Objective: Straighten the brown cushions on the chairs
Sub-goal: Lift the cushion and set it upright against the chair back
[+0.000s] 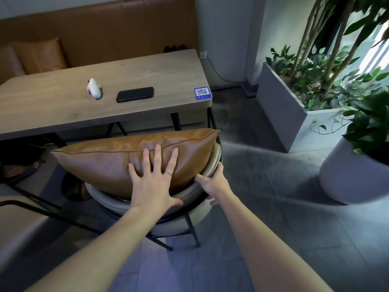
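The left hand's fingers (157,153) are lying spread and flat against the near face of the brown cushion (117,161), tips reaching up almost to the piped seam, thumb stretching right along the chair's rim; nothing is being pinched, the open palm is simply pressing the leather. The left hand (154,182) is sitting right of the cushion's middle. The right hand (214,183) is curling its fingers over the rim of the chair (202,185) just beside the cushion's lower right edge, gripping the backrest, with the fingertips tucking toward the gap between cushion and padding.

The cushion is standing on edge inside the grey tub chair, leaning on the curved backrest. Its long axis is running left to right and climbing toward the far right corner, which is poking out above the rim, while the left corner is hanging out past the chair toward the table (105,114). It looks skewed and off-centre to the left.

The left hand is the only one on the cushion and is the better placed to shift it. Most of the cushion's length is lying to the left of those fingers, so squaring it probably calls for drawing it rightward and levelling the seam while the right hand is steadying the chair.
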